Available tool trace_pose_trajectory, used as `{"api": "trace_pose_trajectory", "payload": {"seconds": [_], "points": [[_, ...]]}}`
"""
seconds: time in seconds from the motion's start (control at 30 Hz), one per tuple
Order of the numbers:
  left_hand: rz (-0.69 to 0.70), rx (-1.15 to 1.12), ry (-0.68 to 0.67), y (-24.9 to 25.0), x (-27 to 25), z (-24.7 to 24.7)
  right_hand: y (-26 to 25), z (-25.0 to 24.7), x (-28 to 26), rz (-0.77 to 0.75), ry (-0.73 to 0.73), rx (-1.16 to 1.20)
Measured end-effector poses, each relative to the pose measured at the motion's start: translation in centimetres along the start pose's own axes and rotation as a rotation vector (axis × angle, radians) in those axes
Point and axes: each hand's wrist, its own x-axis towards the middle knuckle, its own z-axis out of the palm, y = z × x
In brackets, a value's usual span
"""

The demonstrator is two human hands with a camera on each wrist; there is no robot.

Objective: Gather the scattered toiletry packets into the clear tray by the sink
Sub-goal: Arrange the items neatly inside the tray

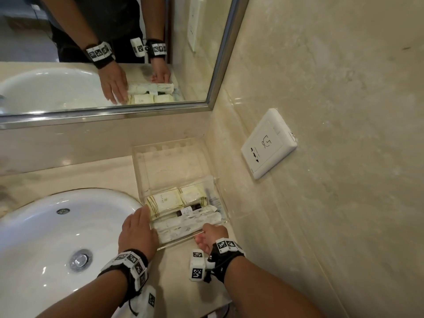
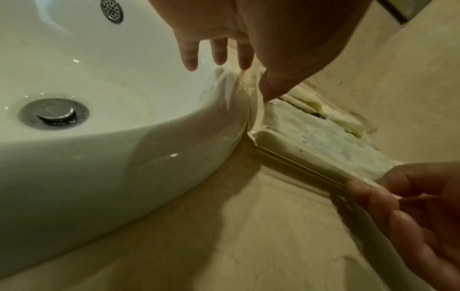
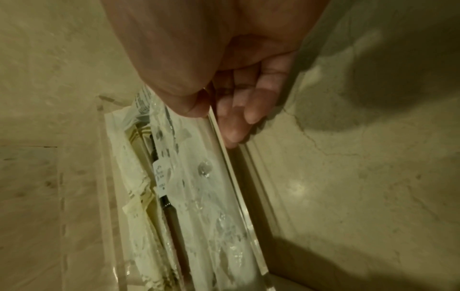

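Two bare forearms with tag-covered wristbands fill the bottom of the head view, reaching up to a clear tray (image 1: pixel 207 157) at centre frame, wedged between a white sink (image 1: pixel 34 226) at lower left and a beige stone wall on the right. Left hand (image 1: pixel 137 230) lies flat, fingers straight and together, against the tray's left wall. Right hand (image 1: pixel 212 234) pinches the tray's near wall at its right corner, thumb inside and fingers curled outside, as the right wrist view shows. Toiletry packets (image 1: pixel 169 200) already lie in the tray's near half: cream sachets, crinkly white wrappers and a slim dark tube (image 1: pixel 188 210). No packet shows on the countertop (image 1: pixel 91 175). The packets look light, soft and slippery, best pinched by an edge; the tray looks rigid and smooth, so gripping its walls suits it. A wall socket (image 1: pixel 268 143) sits at right.
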Motion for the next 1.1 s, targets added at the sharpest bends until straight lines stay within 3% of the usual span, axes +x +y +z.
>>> {"api": "trace_pose_trajectory", "payload": {"seconds": [0.17, 0.33, 0.67, 1.1], "points": [[-0.112, 0.008, -0.032, -0.4, 0.1, -0.1, 0.6, 0.2, 0.3, -0.049, 0.024, 0.025], [-0.059, 0.083, -0.035, -0.3, 0.9, -0.1, -0.3, 0.4, 0.4, -0.055, 0.026, 0.001], [-0.233, -0.064, -0.021, 0.0, 3.0, -0.9, -2.4, 1.3, 1.3, -0.003, 0.003, -0.049], [-0.289, -0.060, 0.006, 0.1, 4.9, -1.4, -3.4, 2.2, 1.5, -0.051, -0.014, -0.014]]}}
